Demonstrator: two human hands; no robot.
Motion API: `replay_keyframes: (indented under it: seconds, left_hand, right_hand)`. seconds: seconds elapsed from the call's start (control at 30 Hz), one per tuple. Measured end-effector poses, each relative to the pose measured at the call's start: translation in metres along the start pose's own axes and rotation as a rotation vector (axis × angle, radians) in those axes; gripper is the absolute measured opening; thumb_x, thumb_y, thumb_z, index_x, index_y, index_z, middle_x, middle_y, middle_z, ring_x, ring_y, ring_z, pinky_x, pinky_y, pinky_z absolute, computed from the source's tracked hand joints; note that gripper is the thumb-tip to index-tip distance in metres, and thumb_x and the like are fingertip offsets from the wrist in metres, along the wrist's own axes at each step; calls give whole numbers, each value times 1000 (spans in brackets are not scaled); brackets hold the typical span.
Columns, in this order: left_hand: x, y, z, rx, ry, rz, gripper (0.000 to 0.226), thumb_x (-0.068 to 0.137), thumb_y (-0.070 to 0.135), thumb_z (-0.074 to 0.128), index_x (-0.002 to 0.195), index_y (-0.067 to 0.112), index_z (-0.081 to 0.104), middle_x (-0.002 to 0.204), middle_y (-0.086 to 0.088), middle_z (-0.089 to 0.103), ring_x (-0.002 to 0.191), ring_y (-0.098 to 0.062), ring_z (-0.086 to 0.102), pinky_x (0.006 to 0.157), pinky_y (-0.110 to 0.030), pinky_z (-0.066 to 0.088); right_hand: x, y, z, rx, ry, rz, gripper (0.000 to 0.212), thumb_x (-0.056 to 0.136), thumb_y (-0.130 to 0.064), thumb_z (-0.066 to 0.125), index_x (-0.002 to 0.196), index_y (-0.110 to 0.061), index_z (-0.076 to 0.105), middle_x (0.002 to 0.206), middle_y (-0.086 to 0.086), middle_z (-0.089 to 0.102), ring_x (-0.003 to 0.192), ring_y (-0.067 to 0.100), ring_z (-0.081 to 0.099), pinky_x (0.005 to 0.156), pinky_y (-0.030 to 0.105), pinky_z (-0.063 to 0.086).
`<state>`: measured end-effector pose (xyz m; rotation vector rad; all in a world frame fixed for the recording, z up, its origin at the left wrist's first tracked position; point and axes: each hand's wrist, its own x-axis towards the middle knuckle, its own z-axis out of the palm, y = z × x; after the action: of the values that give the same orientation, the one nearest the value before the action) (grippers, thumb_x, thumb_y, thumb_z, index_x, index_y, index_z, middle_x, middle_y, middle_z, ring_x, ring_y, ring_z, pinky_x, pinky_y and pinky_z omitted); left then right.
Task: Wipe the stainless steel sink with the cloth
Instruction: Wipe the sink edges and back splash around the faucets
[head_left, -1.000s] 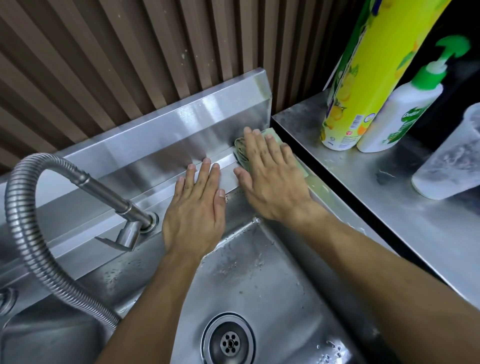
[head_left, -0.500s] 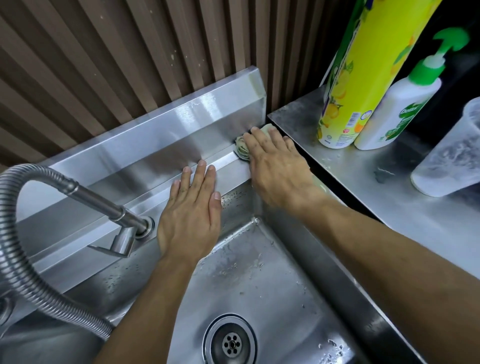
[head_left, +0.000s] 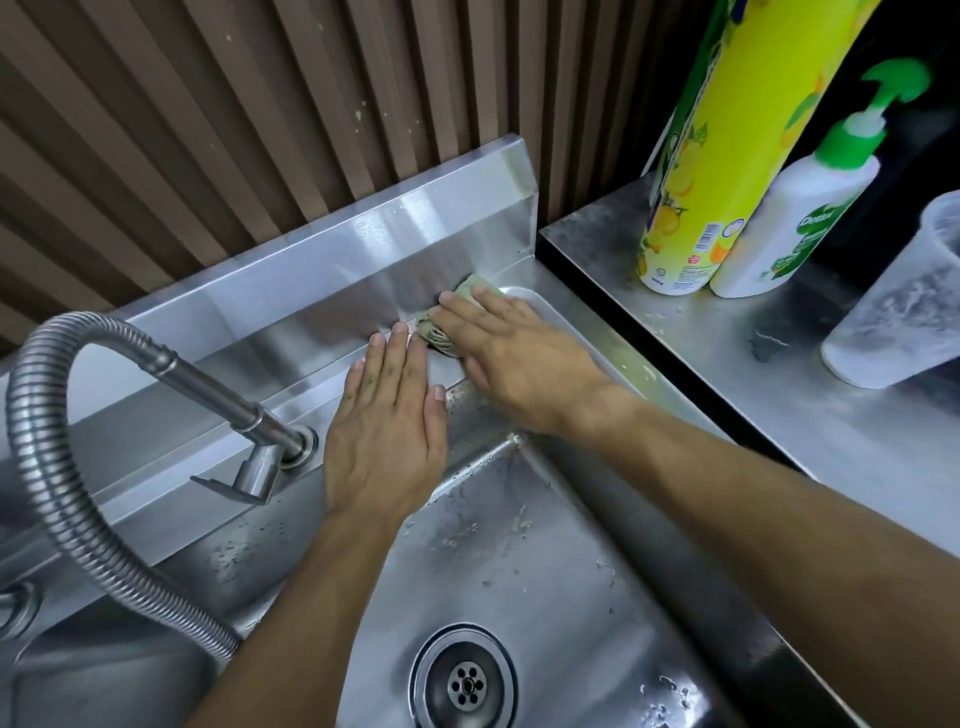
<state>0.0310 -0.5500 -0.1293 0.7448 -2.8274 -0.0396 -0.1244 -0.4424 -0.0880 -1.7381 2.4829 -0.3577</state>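
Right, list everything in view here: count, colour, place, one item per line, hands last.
sink: one, stainless steel, fills the lower middle, droplets in the basin.
drain: one, steel, basin floor near the bottom edge.
backsplash: one, steel, behind the basin.
tap: one, steel, with a ribbed hose arching left.
slatted wall: one, brown, behind the sink.
counter: one, steel, right of the sink.
yellow bottle: one, yellow, back of the counter.
pump bottle: one, white with green pump, beside the yellow bottle.
plastic cup: one, clear, far right on the counter.
cloth: one, pale green, on the back ledge.
left hand: flat on the ledge.
right hand: flat, pressing the cloth.
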Motion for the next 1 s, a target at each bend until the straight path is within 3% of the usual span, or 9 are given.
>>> replay_keyframes:
  seconds: [0.17,0.23,0.33,0.47,0.57,0.67,0.8,0.9,1.0]
  left_hand:
    - [0,0,-4,-12,-19,5,62,107,38,17,162,12,22,170,-4,17,158,-20,9,129,-37,6]
    - [0,-1,-4,-21,-21,14,62,107,39,15,163,14,20,171,-3,14,159,-19,6,129,-36,4]
    - [1,-2,-3,-28,-4,12,61,107,38,16,162,13,22,170,-4,16,158,-21,9,128,-36,5]
    - [2,-1,-2,-24,3,1,61,107,39,15,162,13,22,170,-3,15,158,-21,9,128,-36,6]
    - [2,-1,0,-30,-15,5,61,107,39,13,163,15,18,171,-2,11,159,-20,6,128,-36,3]
    - [0,-2,-2,-27,-20,3,61,107,39,14,162,14,19,170,-3,13,159,-21,7,129,-38,5]
    - [0,-1,-5,-31,-26,9,62,107,40,14,162,12,21,170,-4,14,158,-22,8,128,-37,5]
    - [1,1,-5,-25,-36,6,62,107,39,15,162,12,21,170,-4,16,158,-23,10,128,-39,6]
    - [3,2,-5,-29,-40,-13,62,107,39,15,162,13,21,170,-3,14,158,-22,8,128,-39,6]
  right_hand:
    - [5,11,-2,-187,31,391,63,106,-13,32,163,-10,6,172,9,7,158,33,7,127,44,13]
    - [16,7,-1,-125,110,569,60,104,-11,31,161,-3,14,168,18,19,155,37,19,125,45,20]
    - [32,-3,-1,119,392,733,52,101,-9,36,152,0,33,157,19,39,145,36,36,119,44,29]
    - [40,-18,6,231,555,627,59,106,-14,33,161,-3,16,169,16,18,156,32,17,129,43,11]
    - [42,-16,23,-77,392,640,68,106,-28,26,160,4,0,169,24,5,157,38,9,128,47,12]
    - [33,-11,18,-172,215,634,71,106,-34,22,159,5,-5,169,25,3,157,39,5,128,48,11]
    - [-10,-3,6,-131,170,480,64,104,-30,34,161,-5,17,168,17,20,155,39,18,126,48,18]
    - [-53,-4,10,-152,200,374,58,102,-32,28,153,-7,40,162,15,36,149,42,32,122,51,28]
    - [-37,-1,12,-138,212,410,60,103,-28,32,158,-4,30,167,19,23,154,42,21,125,50,19]
